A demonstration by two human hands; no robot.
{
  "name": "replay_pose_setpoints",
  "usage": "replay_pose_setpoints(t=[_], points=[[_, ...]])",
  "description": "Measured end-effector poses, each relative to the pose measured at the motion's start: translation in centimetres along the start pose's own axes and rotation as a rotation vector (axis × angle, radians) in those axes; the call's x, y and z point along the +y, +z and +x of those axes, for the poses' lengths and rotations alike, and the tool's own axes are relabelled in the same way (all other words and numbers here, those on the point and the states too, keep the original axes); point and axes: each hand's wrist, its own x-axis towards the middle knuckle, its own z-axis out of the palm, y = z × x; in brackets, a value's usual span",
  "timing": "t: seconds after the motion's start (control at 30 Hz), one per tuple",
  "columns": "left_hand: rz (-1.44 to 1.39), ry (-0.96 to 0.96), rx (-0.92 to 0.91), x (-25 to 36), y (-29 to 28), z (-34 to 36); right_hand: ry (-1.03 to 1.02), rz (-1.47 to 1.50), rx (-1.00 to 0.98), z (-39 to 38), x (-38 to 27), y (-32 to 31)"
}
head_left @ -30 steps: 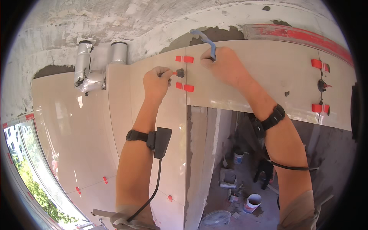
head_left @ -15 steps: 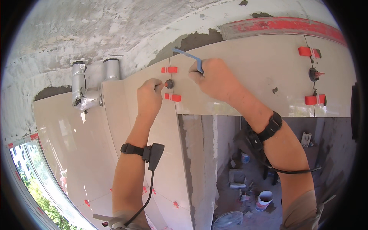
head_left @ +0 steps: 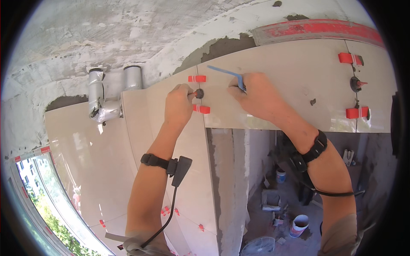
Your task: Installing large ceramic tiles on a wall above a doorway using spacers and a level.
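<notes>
My left hand is closed in a pinch on the red stem of a tile leveler with a round dark cap. The leveler sits on the seam between two glossy beige wall tiles, with one red clip above it and another red clip below. To its right my right hand is closed around a bent blue strip-like tool, whose exact kind I cannot tell. The tool's long end points up and left, in front of the upper tile. Black bands with devices circle both forearms.
Another leveler stands on the right seam between red clips. A red straightedge lies along the tile's top edge. Silver-wrapped pipes protrude at left, above a window. A doorway below shows a bucket and a fan.
The whole view has shifted slightly, so the wall appears farther right. My right hand has drawn a little right and down with the blue tool. My left hand stays on the leveler.
</notes>
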Motion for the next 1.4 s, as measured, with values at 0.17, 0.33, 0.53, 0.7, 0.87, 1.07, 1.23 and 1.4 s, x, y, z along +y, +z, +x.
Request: replay_pose_setpoints(t=[0.17,0.33,0.53,0.7,0.87,1.07,1.23,1.4], points=[[-0.020,-0.246,-0.080,0.4,-0.2,0.5,0.025,-0.062,-0.069,-0.2,-1.3,0.1],[0.038,-0.167,-0.151,0.2,-0.9,1.3,-0.019,-0.090,-0.049,-0.3,-0.5,1.1],[-0.490,-0.781,-0.324,0.9,-0.7,2.0,0.012,-0.053,-0.071,-0.6,0.1,1.2],[-0.450,-0.634,-0.347,1.0,-0.5,1.6,-0.011,-0.093,-0.068,-0.6,-0.2,1.4],[-0.400,-0.547,-0.217,0.8,0.5,1.1,0.011,-0.103,-0.106,0.1,-0.9,2.8],[-0.640,-0.830,-0.215,1.6,-0.4,1.3,-0.025,-0.110,-0.093,0.1,-1.2,3.6],[-0.490,-0.593,-0.248,0.6,-1.1,1.5,-0.007,-0.147,-0.097,1.3,-1.1,5.1],[-0.466,-0.624,-0.206,0.2,-0.5,0.5,-0.063,-0.166,-0.068,2.9,0.3,7.2]])
